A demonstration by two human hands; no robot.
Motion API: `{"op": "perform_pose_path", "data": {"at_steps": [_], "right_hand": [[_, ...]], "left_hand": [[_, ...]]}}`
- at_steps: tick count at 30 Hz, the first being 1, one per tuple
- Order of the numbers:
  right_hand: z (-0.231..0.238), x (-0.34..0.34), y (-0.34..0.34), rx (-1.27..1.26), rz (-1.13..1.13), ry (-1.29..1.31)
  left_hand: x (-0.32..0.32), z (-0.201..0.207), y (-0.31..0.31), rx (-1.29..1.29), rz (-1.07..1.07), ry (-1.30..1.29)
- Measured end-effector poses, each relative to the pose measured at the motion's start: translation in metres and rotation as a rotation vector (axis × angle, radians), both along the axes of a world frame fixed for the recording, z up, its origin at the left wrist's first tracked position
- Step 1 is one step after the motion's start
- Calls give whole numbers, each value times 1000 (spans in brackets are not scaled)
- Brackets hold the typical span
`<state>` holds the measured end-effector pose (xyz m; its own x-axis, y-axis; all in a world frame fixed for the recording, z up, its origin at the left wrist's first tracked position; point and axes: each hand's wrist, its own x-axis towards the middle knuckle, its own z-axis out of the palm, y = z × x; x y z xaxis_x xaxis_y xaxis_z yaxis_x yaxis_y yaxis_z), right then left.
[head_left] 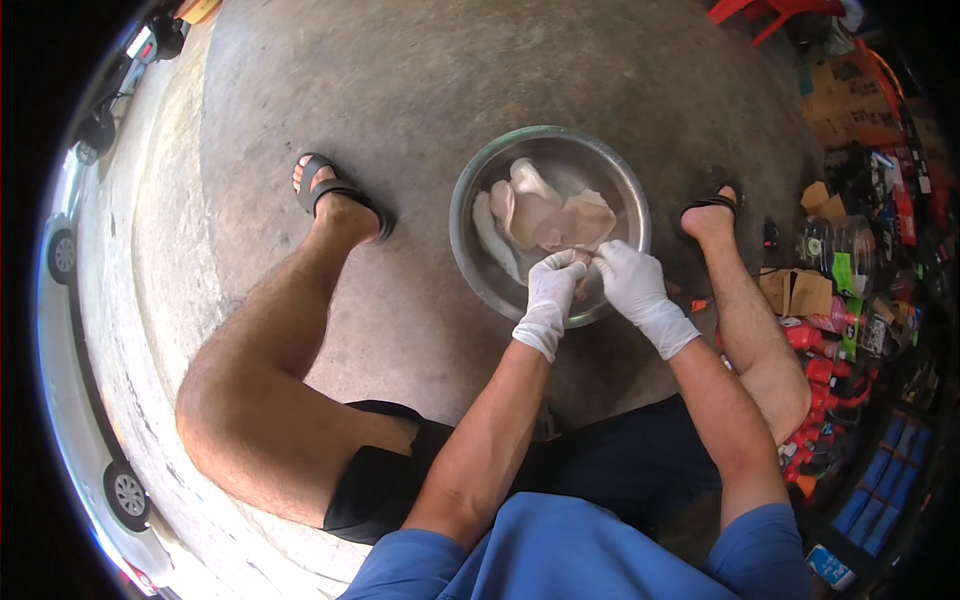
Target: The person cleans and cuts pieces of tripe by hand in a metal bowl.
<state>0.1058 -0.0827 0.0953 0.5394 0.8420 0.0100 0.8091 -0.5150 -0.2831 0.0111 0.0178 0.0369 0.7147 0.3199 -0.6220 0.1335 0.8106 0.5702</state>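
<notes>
Out on the grey concrete floor, all the action sits in the round, shiny metal basin. In come the white-gloved left hand and white-gloved right hand, over its near side — both sets of fingertips pinched together. Inside lie the broad, cream-and-beige, fleshy-looking pieces, large and out of either grip, so most of the handling looks still to be done. And the smallest player — a small, beige, soft-looking scrap, gripped between the two hands, its separation unclear.
</notes>
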Motion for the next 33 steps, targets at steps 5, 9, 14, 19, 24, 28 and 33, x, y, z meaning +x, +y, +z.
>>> {"op": "perform_pose_path", "data": {"at_steps": [5, 9, 14, 19, 24, 28, 33], "right_hand": [[-7, 7, -5, -30, -77, -12], [-4, 2, -2, -1, -11, 27], [-11, 10, -7, -49, -66, 5], [-7, 2, -3, 6, 7, 56], [-10, 8, -4, -56, -115, 46], [-14, 6, -3, 4, -85, 65], [-7, 16, -2, -159, -202, 95]], "left_hand": [[2, 4, -4, 11, -20, 35], [-2, -1, -1, -1, -7, 16], [-1, 1, -3, 3, -5, 4], [-4, -5, -3, -42, 50, -8], [-3, -1, -2, -19, 16, 20], [-4, -1, -2, -27, 26, 17], [-5, 4, -1, -14, -12, 20]]}}
